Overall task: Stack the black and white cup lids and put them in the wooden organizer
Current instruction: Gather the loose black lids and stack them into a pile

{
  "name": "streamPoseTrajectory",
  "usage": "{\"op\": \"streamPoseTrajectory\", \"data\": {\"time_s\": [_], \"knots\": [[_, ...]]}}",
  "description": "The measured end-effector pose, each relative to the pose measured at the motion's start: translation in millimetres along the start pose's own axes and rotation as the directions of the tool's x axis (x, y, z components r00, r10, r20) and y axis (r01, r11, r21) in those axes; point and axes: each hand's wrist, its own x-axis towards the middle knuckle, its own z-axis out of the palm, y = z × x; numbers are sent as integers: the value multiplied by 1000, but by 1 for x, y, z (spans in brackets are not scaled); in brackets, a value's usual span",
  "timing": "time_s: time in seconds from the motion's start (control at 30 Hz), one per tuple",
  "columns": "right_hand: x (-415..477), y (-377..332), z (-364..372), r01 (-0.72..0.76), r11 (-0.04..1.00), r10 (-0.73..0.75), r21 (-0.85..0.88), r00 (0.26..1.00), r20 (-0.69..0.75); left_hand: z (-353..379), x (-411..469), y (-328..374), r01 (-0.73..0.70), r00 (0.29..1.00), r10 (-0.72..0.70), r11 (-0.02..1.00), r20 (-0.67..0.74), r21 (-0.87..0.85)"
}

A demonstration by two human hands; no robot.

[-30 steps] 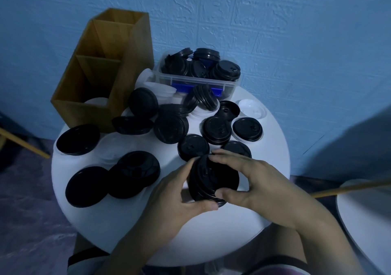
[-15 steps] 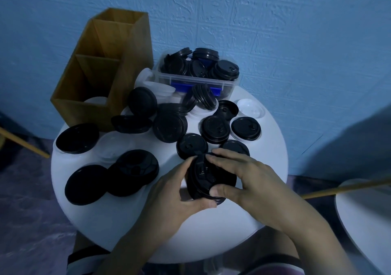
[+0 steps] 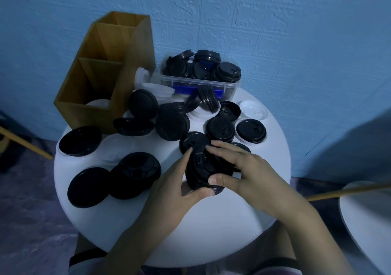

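A stack of black cup lids (image 3: pixel 203 170) stands near the middle of the round white table (image 3: pixel 211 232). My left hand (image 3: pixel 175 186) grips its left side with thumb and forefinger. My right hand (image 3: pixel 247 173) holds its right side, fingers laid over the top and thumb on the near rim. Several loose black lids (image 3: pixel 172 125) and a few white lids (image 3: pixel 252 109) lie scattered behind and to the left. The wooden organizer (image 3: pixel 112 69) stands at the back left with a white lid (image 3: pixel 98 103) in its front compartment.
A clear plastic box (image 3: pixel 201 79) full of black lids sits at the table's back against the blue wall. Large black lids (image 3: pixel 79 140) lie at the left edge. Another white table (image 3: pixel 368 226) shows at the lower right.
Both hands have stayed on the stack. My right fingers have pressed down a little further over its top.
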Motion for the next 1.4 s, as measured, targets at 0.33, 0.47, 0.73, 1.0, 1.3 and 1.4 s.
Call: {"op": "streamPoseTrajectory", "data": {"time_s": [0.33,0.47,0.73,1.0,1.3,1.4], "knots": [[10,5,-8,-2,995,-2,99,999,49,5,9,-9,5,1000,-5,1000,-1,-12],[13,5,-12,0,996,-7,91,997,74,2,12,-8,23,1000,-22,999,20,-25],[14,0,-14,9,1000,-8,-9,996,84,-1,13,-10,43,998,-42,999,55,-21],[15,0,-13,65,997,-62,-32,994,88,-1,14,-10,47,999,-46,999,26,-11],[9,-4,-1,-28,998,25,-58,999,-39,3,12,-9,15,999,-15,1000,-35,15],[9,-4,-2,-34,999,33,-13,999,-34,4,10,-10,18,1000,-17,999,-25,28]]}}
